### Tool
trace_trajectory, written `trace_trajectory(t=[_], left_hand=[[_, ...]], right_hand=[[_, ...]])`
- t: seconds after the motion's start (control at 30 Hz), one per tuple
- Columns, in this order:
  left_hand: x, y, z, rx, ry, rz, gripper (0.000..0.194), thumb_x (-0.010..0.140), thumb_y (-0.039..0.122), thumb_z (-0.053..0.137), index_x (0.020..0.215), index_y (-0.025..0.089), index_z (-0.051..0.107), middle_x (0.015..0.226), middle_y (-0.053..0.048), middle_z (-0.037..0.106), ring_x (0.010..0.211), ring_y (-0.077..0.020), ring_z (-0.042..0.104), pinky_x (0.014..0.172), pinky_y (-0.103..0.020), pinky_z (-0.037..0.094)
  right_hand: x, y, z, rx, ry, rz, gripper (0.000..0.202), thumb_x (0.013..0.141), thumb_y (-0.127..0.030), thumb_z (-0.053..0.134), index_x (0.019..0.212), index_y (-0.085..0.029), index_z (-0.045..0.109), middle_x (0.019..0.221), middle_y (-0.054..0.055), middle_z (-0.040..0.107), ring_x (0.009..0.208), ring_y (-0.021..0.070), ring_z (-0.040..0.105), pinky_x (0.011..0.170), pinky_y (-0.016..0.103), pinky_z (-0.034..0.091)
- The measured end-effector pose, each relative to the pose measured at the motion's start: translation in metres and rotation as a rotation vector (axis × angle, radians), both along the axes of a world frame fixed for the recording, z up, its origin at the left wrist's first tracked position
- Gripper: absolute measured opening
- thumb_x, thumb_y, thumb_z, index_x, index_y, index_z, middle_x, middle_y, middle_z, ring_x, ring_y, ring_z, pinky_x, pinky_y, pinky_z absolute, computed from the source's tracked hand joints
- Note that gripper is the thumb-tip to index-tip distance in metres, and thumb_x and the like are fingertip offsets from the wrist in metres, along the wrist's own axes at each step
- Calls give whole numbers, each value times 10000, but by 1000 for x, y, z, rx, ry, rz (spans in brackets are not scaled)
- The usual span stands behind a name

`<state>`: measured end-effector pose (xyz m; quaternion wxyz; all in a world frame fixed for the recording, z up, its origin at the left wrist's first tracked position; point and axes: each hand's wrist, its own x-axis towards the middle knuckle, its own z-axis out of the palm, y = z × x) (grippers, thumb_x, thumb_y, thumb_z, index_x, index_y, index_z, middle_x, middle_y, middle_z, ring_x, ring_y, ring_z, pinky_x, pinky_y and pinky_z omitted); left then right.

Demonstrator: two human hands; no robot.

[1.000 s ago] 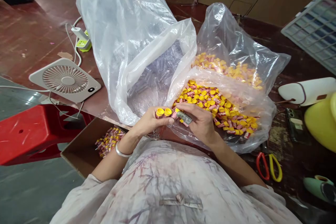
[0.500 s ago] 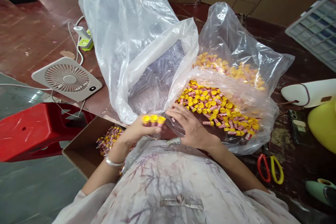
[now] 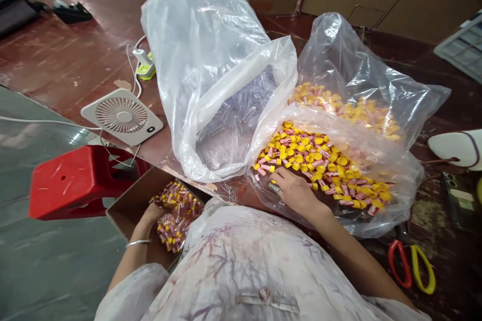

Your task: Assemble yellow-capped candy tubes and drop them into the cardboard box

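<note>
My left hand reaches down into an open cardboard box, at the edge of a heap of clear tubes with yellow caps and pink-patterned insides. Its fingers are mostly hidden against the box and the heap. My right hand, wearing a ring, is at the mouth of a clear plastic bag. Its fingers are curled, with a yellow cap showing at the fingertips. Loose yellow caps with pink-patterned rolls lie spread in that bag, just beyond the hand.
A large translucent bag of clear tubes lies open in front. To the left are a small fan, a power adapter with cords and a red stool. Scissors and a phone lie at right.
My left hand has gone from the table edge down into the box; the row of yellow-capped pieces it held is out of sight. My right hand has moved right, onto the loose caps.
</note>
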<state>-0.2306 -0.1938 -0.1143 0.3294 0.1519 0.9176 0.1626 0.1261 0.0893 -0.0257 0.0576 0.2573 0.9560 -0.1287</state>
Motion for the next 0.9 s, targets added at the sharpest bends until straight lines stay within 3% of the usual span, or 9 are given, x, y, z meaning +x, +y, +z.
trace_trajectory(t=[0.1,0.17,0.23,0.3,0.4,0.5,0.6,0.7,0.9], left_hand=[[-11,15,29,26,295,119,218,731,264,642,914,153,679,795,-125,705,897,-347,681,751,-406,518],[-12,43,58,210,549,110,324,888,325,520,1121,151,664,1061,-149,723,1042,-312,664,900,-407,509],[-1,85,85,451,707,-73,339,958,363,481,1170,175,668,1161,-124,715,1052,-264,661,951,-372,502],[18,136,101,508,658,-364,317,984,353,479,1143,188,698,1133,-111,722,1010,-240,669,921,-337,501],[44,207,102,260,599,-689,313,986,290,483,1156,149,705,1133,-168,709,982,-295,682,840,-371,497],[49,247,89,43,611,-735,325,960,177,453,1160,49,675,1127,-265,686,964,-370,686,789,-425,489],[41,252,82,41,605,-731,310,942,173,479,1147,38,669,1105,-274,687,956,-374,682,786,-438,492],[43,235,86,250,509,-788,285,916,283,606,1137,121,683,1066,-168,704,909,-291,677,808,-389,501],[95,191,117,712,71,-786,272,899,408,685,1049,182,714,994,-55,740,853,-184,650,762,-293,494]], right_hand=[[3,5,-2,-43,83,-32,338,771,60,519,970,-196,613,1062,63,681,941,201,652,755,274,473],[3,7,-3,-69,175,-71,331,759,49,526,958,-205,595,1017,52,680,900,201,648,767,286,479],[-1,7,-2,-94,270,-102,293,770,28,532,930,-213,581,968,47,674,888,210,648,772,298,490],[-6,6,1,-128,373,-117,268,792,14,534,918,-218,577,965,49,678,925,219,658,802,311,507],[-11,2,8,-173,515,-135,271,816,0,550,969,-218,601,995,51,697,983,225,675,861,334,537],[-6,1,15,-212,614,-184,283,828,-34,598,1040,-218,632,1006,47,710,979,224,695,861,351,577],[1,2,21,-300,721,-255,226,863,-125,660,1062,-232,661,1028,43,712,961,209,709,827,339,620],[-1,3,25,-398,877,-335,188,882,-220,713,1066,-240,676,1050,42,710,955,188,721,847,325,641],[-33,5,38,-352,1120,-350,225,920,-336,711,1128,-259,674,1160,77,704,1092,218,700,949,377,621]])
